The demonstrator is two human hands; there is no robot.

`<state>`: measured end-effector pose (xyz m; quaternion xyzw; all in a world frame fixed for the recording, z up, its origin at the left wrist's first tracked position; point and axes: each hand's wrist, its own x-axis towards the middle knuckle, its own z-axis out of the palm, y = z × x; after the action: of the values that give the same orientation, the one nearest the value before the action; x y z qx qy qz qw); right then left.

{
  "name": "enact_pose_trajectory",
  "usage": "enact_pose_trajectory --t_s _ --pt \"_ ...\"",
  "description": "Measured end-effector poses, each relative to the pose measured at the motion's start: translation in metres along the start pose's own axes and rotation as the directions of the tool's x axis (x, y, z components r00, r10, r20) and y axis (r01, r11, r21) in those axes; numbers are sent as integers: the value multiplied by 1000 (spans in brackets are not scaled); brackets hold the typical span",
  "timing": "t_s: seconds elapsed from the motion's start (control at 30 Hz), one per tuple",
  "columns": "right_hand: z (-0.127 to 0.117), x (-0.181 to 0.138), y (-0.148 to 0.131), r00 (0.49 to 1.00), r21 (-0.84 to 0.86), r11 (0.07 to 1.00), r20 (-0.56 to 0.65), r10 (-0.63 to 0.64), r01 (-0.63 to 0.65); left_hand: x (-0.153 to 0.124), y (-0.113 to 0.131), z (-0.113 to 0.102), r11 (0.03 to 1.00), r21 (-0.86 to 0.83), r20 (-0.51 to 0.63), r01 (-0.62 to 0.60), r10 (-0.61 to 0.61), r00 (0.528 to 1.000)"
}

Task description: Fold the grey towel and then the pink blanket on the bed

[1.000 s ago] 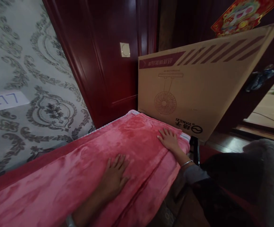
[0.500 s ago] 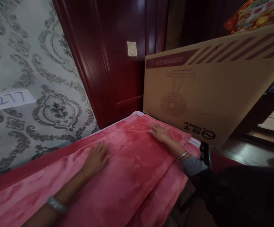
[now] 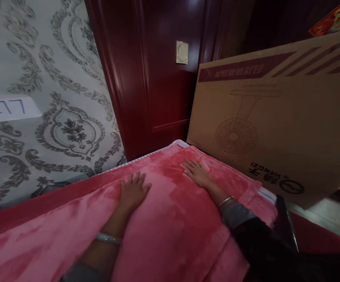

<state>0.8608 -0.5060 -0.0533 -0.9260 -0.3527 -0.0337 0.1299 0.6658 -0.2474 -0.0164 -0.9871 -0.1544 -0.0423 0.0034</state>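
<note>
The blanket (image 3: 164, 219) lies before the box (image 3: 290, 117), beside the wall (image 3: 72, 135).

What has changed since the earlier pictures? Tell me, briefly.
The left hand moved over the pink blanket toward the wallpapered wall; the right hand moved inward, away from the striped trim. Nothing was grasped or released. The view shifted. The cardboard box stayed put, and both hands remain spread.

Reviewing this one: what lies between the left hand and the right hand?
A stretch of pink plush fabric lies between the left hand and the right hand, visible in the head view.
</note>
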Motion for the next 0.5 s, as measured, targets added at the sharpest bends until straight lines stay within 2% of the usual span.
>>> enact_pose_trajectory --t_s 0.03,0.1,0.27,0.37,0.5 --pt "-2 3 1 1000 -2 1000 29 -3 3 3 -8 -1 997 12 18 77 -77 997" --pt "-10 15 4 997 1 1000 78 -10 10 6 -20 -2 990 24 30 140 -141 990" --pt "-26 60 22 993 -3 994 51 110 -110 3 -23 5 990 38 -30 138 -137 990" --pt "-19 80 36 981 8 983 78 180 -181 2 -23 6 989 19 10 143 -144 990" --pt "-3 86 55 970 28 973 87 225 -228 4 -29 3 987 -4 93 160 -159 983"
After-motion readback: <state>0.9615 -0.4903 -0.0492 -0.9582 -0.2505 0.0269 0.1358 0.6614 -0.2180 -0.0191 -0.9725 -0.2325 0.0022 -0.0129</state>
